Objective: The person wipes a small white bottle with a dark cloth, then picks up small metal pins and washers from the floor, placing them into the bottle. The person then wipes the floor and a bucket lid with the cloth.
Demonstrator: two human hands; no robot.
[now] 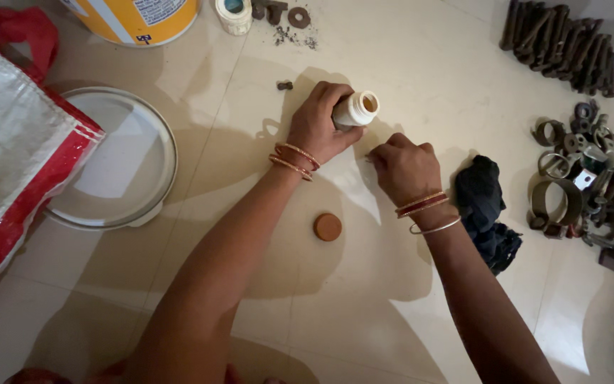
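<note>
Seen from above, on a pale tiled floor (392,299): round brown cap (327,227) lying loose nearest the body; beyond it, right hand (405,167) with fingers curled in, pinching something too small to tell, beside a dark cloth (488,206). Left hand (318,124) wrapped around small white open bottle (355,109), tilted sideways. Farther off, white round lid (111,160), rusty bolts (563,46), yellow tub (136,18).
</note>
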